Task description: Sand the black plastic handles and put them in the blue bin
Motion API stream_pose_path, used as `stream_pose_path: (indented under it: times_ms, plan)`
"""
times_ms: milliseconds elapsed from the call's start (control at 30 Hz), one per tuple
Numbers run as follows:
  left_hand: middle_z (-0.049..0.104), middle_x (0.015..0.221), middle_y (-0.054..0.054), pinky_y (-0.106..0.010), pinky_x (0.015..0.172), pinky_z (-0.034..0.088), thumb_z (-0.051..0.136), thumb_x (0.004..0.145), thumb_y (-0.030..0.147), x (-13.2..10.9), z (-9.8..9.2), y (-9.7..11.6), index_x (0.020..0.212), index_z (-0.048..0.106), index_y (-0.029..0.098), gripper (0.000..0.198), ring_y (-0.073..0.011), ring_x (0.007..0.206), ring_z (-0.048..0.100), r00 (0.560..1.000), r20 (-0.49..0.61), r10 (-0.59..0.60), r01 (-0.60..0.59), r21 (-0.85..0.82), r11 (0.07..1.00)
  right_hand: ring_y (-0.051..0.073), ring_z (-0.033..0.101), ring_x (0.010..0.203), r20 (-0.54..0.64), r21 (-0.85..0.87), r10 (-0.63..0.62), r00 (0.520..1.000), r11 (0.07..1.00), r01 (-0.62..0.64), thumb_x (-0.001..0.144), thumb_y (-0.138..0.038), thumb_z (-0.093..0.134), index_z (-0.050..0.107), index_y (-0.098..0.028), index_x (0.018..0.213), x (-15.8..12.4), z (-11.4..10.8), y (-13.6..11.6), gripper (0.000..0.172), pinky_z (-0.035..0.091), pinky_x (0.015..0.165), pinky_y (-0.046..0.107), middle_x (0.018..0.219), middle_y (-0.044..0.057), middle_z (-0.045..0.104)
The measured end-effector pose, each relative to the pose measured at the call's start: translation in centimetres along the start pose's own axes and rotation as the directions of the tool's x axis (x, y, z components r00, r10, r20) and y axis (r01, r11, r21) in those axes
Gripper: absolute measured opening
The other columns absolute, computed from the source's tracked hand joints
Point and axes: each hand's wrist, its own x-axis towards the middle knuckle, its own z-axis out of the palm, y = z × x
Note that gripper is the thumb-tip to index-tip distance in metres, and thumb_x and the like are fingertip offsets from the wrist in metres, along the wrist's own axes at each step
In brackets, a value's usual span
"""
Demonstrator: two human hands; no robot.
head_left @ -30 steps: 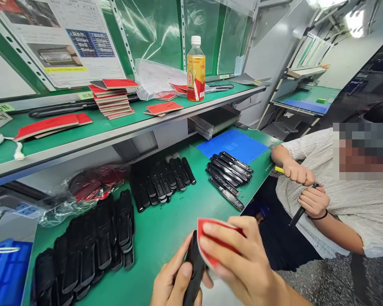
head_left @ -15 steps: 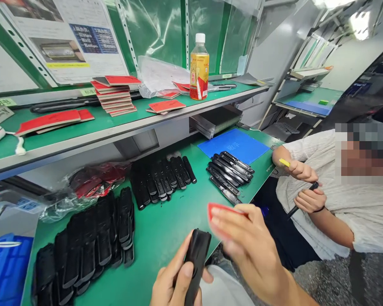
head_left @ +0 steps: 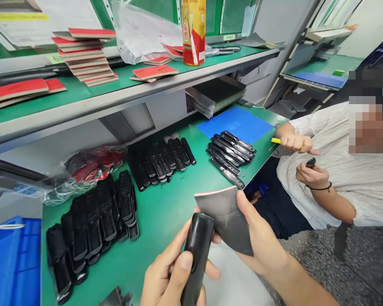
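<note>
One view on my feed: head-worn, facing forward and down across the green tabletop (head_left: 172,208); left grip (head_left: 167,270) and right grip (head_left: 263,236) nearest, low in frame; shelf (head_left: 92,101) beyond, upper left; co-worker (head_left: 322,187) farther out, right.

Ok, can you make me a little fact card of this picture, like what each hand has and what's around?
Left hand: holds a long black part
Right hand: holds a thin, dark-faced pad with a pinkish edge
Bench: green; black parts in groups, a blue sheet, a clear bag with red things inside
Shelf: stacked red pads, a yellow-and-red bottle
Neighbour: one hand holds something yellow, the other something dark
</note>
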Motion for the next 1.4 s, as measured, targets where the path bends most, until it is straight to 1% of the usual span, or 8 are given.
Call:
stream_pose_path:
  times_ms: [300,467,700,867,1067,1233,1300,1400]
  plan:
    - [0.073,0.071,-0.01,-0.022,0.037,0.042,0.065,0.083,0.053,0.0,-0.2,0.3,0.143,0.051,0.022,0.069,-0.0139,0.037,0.058,1.0,0.025,0.006,-0.008,0.06,0.998,0.015,0.055,0.067,-0.004,0.117,-0.012,1.0,0.993,0.013,0.099,-0.057,0.037,0.072,-0.012,0.106,0.2,0.0,0.9,0.057,0.046,0.071,0.03,0.082,0.008,0.07]
    - [0.072,0.067,-0.01,-0.019,0.039,0.038,0.066,0.083,0.054,0.1,-0.8,0.4,0.142,0.053,0.023,0.068,-0.0105,0.038,0.055,0.993,0.096,-0.072,0.068,0.038,0.997,0.021,0.062,0.078,0.018,-0.084,-0.101,0.995,0.991,0.102,0.099,-0.06,0.032,0.072,-0.013,0.107,1.3,-1.2,0.2,0.062,0.047,0.072,0.033,0.088,0.01,0.072]
    - [0.068,0.056,-0.006,-0.016,0.035,0.034,0.062,0.087,0.052,1.2,-1.8,0.5,0.149,0.042,0.02,0.073,-0.0094,0.034,0.051,0.991,0.117,-0.067,0.069,-0.016,0.997,0.019,0.068,0.087,0.397,-0.371,-0.157,0.904,0.874,0.314,0.098,-0.051,0.046,0.073,-0.019,0.086,-0.2,-4.2,-3.2,0.043,0.052,0.084,0.036,0.091,0.006,0.073]
    - [0.065,0.053,-0.002,-0.017,0.029,0.032,0.063,0.086,0.05,2.4,-1.6,0.6,0.151,0.037,0.018,0.077,-0.0117,0.03,0.05,0.994,0.098,-0.049,0.053,-0.037,0.998,0.018,0.067,0.089,0.322,-0.369,-0.179,0.929,0.881,0.298,0.095,-0.044,0.058,0.065,-0.018,0.109,-0.8,-5.1,-3.4,0.03,0.057,0.078,0.036,0.107,0.006,0.069]
    - [0.064,0.07,0.002,-0.017,0.03,0.033,0.063,0.088,0.039,5.7,-2.9,2.4,0.138,0.049,0.029,0.053,-0.0071,0.032,0.045,0.968,-0.189,0.168,-0.196,-0.14,0.971,0.023,0.061,0.067,0.117,-0.224,-0.25,0.961,0.936,0.271,0.082,-0.072,0.054,0.075,-0.025,0.08,1.0,-5.2,-3.0,0.052,0.047,0.061,0.037,0.072,0.007,0.071]
    - [0.053,0.078,0.0,-0.023,0.054,0.05,0.046,0.095,0.026,8.8,-3.7,3.8,0.099,0.057,0.017,0.015,-0.009,0.058,0.053,0.988,-0.099,0.12,-0.154,-0.727,0.669,0.018,0.057,0.073,-0.114,0.098,-0.204,0.972,0.971,0.216,0.095,-0.062,0.04,0.072,-0.026,0.104,2.5,-4.4,-0.9,0.05,0.043,0.063,0.032,0.102,0.007,0.071]
    - [0.047,0.074,0.001,-0.021,0.053,0.047,0.039,0.097,0.026,9.7,-3.5,4.0,0.097,0.054,0.015,0.018,-0.0083,0.058,0.049,0.984,-0.144,0.108,-0.179,-0.813,0.554,0.019,0.057,0.076,-0.136,0.192,-0.116,0.984,0.971,0.141,0.095,-0.061,0.039,0.07,-0.023,0.111,2.5,-3.8,0.7,0.052,0.043,0.063,0.031,0.11,0.01,0.07]
    - [0.039,0.068,0.005,-0.016,0.043,0.034,0.036,0.098,0.026,10.7,-3.2,4.0,0.094,0.051,0.016,0.019,-0.0049,0.048,0.037,0.968,-0.242,0.068,-0.242,-0.828,0.506,0.02,0.054,0.073,-0.096,0.182,0.009,0.995,0.983,0.009,0.095,-0.065,0.036,0.07,-0.019,0.115,2.1,-2.8,3.1,0.06,0.043,0.066,0.032,0.091,0.01,0.07]
